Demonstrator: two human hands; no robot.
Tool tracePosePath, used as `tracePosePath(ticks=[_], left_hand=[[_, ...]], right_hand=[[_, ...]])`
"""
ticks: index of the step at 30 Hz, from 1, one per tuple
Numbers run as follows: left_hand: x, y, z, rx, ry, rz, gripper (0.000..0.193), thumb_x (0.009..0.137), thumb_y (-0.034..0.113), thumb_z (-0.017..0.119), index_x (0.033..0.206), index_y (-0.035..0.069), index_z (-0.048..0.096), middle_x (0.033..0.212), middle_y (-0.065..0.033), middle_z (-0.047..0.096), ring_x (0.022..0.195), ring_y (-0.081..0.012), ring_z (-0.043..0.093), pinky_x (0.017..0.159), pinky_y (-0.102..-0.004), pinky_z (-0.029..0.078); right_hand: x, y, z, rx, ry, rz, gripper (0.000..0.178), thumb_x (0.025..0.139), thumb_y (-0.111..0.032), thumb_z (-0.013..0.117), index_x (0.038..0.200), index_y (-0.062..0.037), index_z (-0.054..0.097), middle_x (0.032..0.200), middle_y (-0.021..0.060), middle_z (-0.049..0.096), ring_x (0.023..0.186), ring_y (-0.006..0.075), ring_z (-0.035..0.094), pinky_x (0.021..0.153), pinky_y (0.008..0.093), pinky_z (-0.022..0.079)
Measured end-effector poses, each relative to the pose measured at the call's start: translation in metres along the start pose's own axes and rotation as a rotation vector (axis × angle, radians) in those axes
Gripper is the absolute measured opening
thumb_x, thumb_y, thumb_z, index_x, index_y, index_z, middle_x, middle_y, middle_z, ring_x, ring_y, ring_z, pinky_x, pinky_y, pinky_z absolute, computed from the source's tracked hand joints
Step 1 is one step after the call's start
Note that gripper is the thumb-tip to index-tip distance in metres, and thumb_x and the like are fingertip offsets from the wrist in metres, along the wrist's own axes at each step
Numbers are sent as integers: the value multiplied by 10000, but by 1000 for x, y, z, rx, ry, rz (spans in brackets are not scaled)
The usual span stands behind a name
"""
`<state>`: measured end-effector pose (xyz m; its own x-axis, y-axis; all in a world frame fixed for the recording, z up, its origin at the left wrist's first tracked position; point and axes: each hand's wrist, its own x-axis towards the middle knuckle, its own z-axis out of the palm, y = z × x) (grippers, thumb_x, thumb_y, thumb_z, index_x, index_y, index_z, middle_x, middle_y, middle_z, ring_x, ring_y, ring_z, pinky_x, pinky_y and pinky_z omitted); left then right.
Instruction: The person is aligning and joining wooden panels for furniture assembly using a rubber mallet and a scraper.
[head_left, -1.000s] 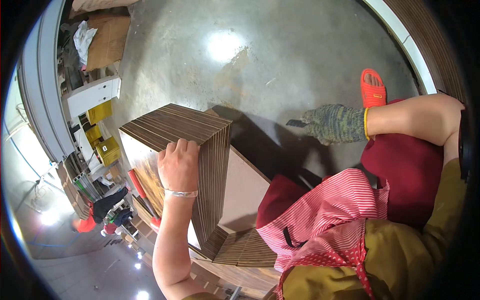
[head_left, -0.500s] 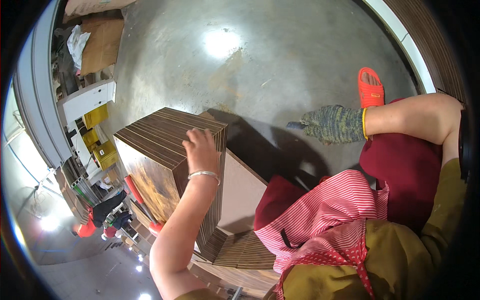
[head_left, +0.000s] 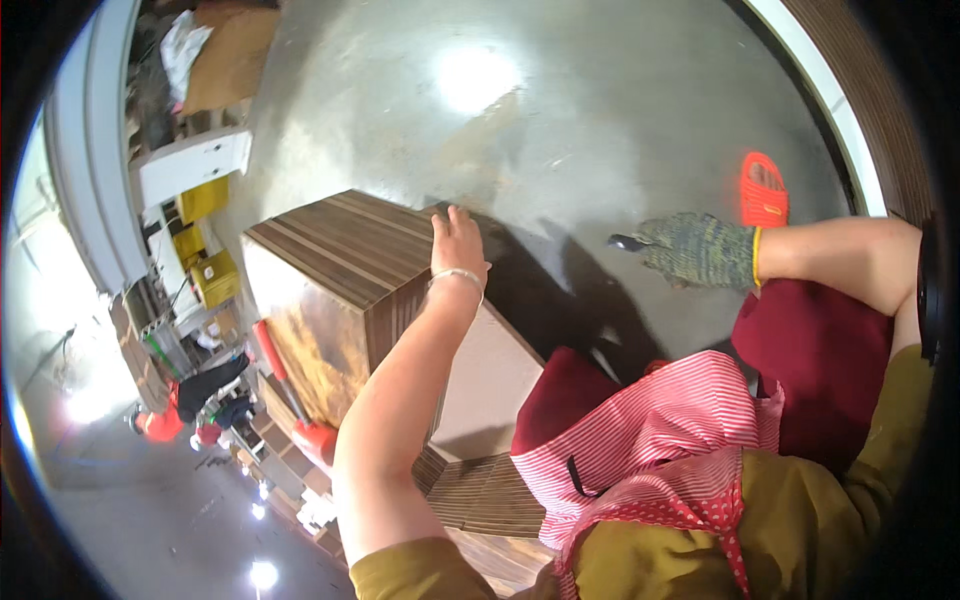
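A tall stack of wood-grain panels [head_left: 345, 245] with dark brown, striped edges stands before me, its patterned outer face [head_left: 305, 335] towards the left. My left hand [head_left: 459, 242], bare with a bracelet at the wrist, rests against the stack's right corner, fingers stretched out and holding nothing. My right hand [head_left: 700, 250] wears a grey-green knitted glove with a yellow cuff and hangs over the floor, away from the stack. Its fingers are closed round a small dark tool [head_left: 627, 242] with a shiny end; most of the tool is hidden.
A pale flat panel [head_left: 490, 375] lies beside the stack, with more striped-edge panels [head_left: 485, 495] nearer me. A red-handled tool [head_left: 270, 350] is at the stack's left. Yellow bins [head_left: 214, 278] and cardboard [head_left: 232, 60] stand farther left. Two people are in the distance.
My left hand has slid across to the stack's right edge, its fingers straighter. The view has shifted slightly; my right hand still holds the small dark tool over the floor.
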<state>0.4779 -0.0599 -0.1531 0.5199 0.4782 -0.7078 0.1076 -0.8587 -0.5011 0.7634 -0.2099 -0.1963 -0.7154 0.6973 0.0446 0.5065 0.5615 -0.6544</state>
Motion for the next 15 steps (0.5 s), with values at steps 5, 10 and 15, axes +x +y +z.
tracePosePath(ticks=[5, 10, 15], left_hand=[[-15, 6, 15, 161, -202, 131, 553, 893, 289, 447, 1393, 96, 310, 1462, -54, 253, 1351, -252, 209, 1065, -460, 211], [-40, -13, -8, 362, -239, 395, 537, 908, 275, 393, 1399, 78, 303, 1480, -48, 223, 1375, -247, 147, 1097, -454, 135], [-93, -27, -16, 312, -237, 289, 544, 901, 276, 383, 1389, 50, 305, 1461, -71, 263, 1370, -248, 160, 1104, -454, 119]], right_hand=[[7, -8, -11, 271, -92, 176, 400, 698, -185, 638, 1051, -15, 559, 1046, 185, 533, 952, 321, 553, 793, 388, 478], [10, -13, -25, 616, -98, 390, 305, 710, -171, 629, 960, -8, 567, 917, 180, 534, 878, 316, 564, 762, 396, 481], [26, -16, -35, 688, -187, 468, 505, 867, -244, 557, 1284, -16, 389, 1028, 106, 567, 754, 143, 598, 657, 313, 510]])
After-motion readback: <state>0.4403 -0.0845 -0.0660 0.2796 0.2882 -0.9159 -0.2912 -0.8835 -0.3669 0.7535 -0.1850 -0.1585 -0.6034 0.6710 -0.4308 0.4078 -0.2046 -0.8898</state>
